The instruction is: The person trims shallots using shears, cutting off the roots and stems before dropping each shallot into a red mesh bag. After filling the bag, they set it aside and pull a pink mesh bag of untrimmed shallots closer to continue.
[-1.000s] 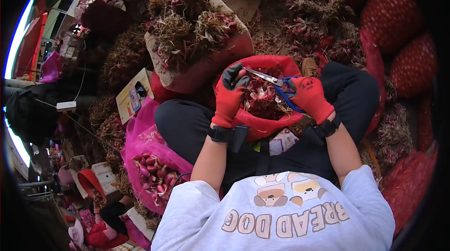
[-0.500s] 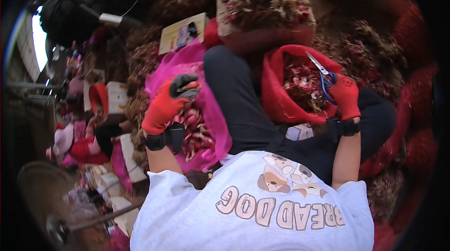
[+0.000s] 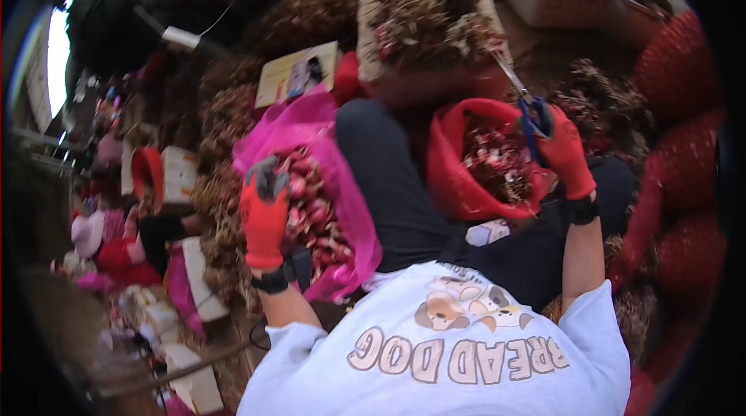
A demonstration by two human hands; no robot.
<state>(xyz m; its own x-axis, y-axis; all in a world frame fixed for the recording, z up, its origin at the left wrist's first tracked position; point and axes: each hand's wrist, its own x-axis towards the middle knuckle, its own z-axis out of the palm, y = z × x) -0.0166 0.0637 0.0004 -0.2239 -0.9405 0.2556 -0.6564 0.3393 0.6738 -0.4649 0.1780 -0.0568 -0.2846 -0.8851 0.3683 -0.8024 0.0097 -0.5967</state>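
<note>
My left hand (image 3: 266, 210), in a red glove with grey fingers, is at the left side of a pink mesh bag (image 3: 353, 237). Its fingers look apart, with no onion visible in them, though blur softens the detail. Small red onions (image 3: 315, 210) fill the bag beside that hand. In my right hand (image 3: 561, 144), also gloved, is a pair of scissors (image 3: 519, 88) with blue handles. Their blades point up and left, toward a box heaped with dry-stalked onions (image 3: 427, 8). Below the scissors sits a red mesh bag (image 3: 447, 175), its rim rolled open, with onion trimmings (image 3: 493, 159) inside.
A yellowish box lid (image 3: 272, 82) with a phone-like item lies beyond the pink bag. Piles of dry-stalked onions (image 3: 221, 198) flank me. Full red sacks (image 3: 684, 159) stand at the right, a crate (image 3: 559, 4) at the back right. Another person (image 3: 128, 249) sits at the left.
My left hand has come down and toward me, onto the left side of the pink bag. The scissors in my right hand have swung up and left, nearer the heaped box. The view has shifted slightly.
</note>
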